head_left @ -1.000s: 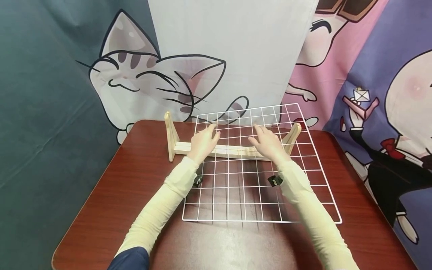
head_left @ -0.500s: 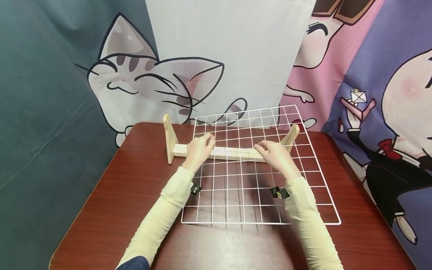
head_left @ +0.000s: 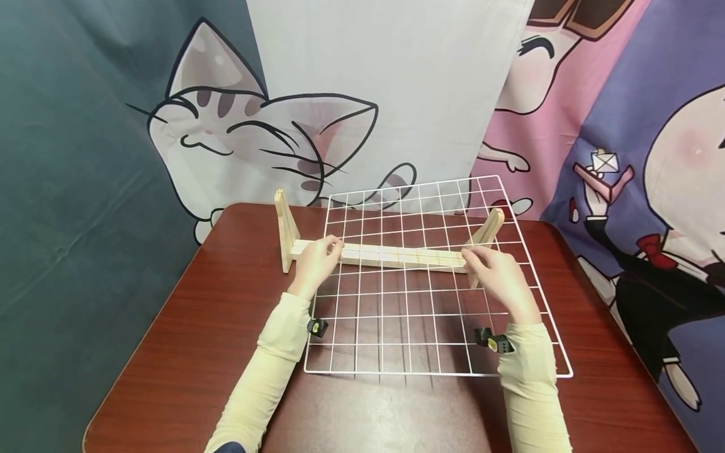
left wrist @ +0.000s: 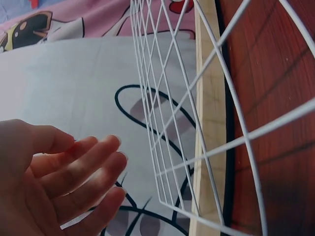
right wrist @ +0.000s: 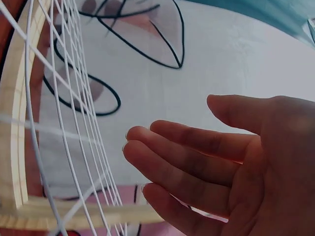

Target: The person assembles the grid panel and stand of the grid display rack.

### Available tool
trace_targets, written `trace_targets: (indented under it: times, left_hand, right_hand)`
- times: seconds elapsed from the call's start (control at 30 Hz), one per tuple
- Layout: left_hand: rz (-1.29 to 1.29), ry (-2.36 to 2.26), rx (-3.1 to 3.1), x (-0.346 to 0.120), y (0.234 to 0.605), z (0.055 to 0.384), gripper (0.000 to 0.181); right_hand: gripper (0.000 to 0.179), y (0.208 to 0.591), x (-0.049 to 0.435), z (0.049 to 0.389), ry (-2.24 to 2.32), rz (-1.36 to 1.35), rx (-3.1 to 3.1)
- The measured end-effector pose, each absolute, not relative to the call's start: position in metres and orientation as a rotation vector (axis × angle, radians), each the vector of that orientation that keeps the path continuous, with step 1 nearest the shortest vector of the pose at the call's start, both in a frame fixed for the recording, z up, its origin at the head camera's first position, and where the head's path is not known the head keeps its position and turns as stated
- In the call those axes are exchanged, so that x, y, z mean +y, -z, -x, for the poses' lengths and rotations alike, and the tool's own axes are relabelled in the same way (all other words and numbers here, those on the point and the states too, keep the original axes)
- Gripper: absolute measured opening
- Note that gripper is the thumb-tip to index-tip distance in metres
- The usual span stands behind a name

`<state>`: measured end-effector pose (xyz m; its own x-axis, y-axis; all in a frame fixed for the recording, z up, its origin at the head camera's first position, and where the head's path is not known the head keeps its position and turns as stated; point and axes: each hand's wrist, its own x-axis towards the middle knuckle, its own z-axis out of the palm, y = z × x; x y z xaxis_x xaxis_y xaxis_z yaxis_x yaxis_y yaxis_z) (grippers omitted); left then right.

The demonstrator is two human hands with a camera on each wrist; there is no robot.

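A white wire grid panel (head_left: 396,374) leans on a pale wooden stand (head_left: 285,234), its far edge raised and its near edge low over the table. My left hand (head_left: 313,264) hovers above the grid's left side, fingers loosely curved around nothing. Over the right side is my right hand (head_left: 501,280), also holding nothing. In the left wrist view, the left hand (left wrist: 74,182) is apart from the wires, thumb near the forefinger. The right wrist view has the right hand (right wrist: 206,167) with relaxed fingers and the thumb spread away from them.
A reddish-brown wooden table (head_left: 215,321) carries the stand and grid. Behind it hangs a cloth backdrop (head_left: 391,75) printed with a cartoon cat and figures. Small black devices with straps sit at both wrists.
Both hands have drawn back toward the body and moved apart, the left to the left and the right to the right. Their fingers have become more curved. The grid and stand stay put.
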<state>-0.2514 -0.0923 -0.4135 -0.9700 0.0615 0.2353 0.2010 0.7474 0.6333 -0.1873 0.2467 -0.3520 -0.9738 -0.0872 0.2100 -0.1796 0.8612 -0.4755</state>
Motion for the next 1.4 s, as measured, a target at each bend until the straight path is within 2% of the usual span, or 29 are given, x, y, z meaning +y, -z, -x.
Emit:
trace_targets:
  times: [0.4, 0.67, 0.83, 1.1, 1.27, 1.4]
  left_hand:
    - [0.101, 1.046, -2.845, -0.120, 0.430, 0.244, 0.028]
    - [0.041, 1.023, -3.012, -0.137, 0.451, 0.234, 0.037]
    - [0.059, 1.191, -3.021, -0.146, 0.460, 0.227, 0.048]
    - [-0.008, 1.468, -3.091, -0.149, 0.463, 0.220, 0.065]
    - [-0.067, 1.737, -3.054, -0.153, 0.464, 0.214, 0.079]
    - [-0.075, 1.826, -3.054, -0.152, 0.467, 0.210, 0.081]
  right_hand:
    - [0.043, 0.354, 0.287, 0.160, -0.745, 0.000, -2.810]
    - [0.044, 0.369, 0.305, 0.142, -0.773, 0.049, -2.831]
    - [0.047, 0.378, 0.316, 0.130, -0.794, 0.029, -2.865]
    - [0.062, 0.386, 0.330, 0.118, -0.878, 0.054, -3.040]
    - [0.068, 0.393, 0.334, 0.109, -0.924, -0.024, -3.091]
    - [0.079, 0.401, 0.336, 0.102, -0.950, 0.034, -3.089]
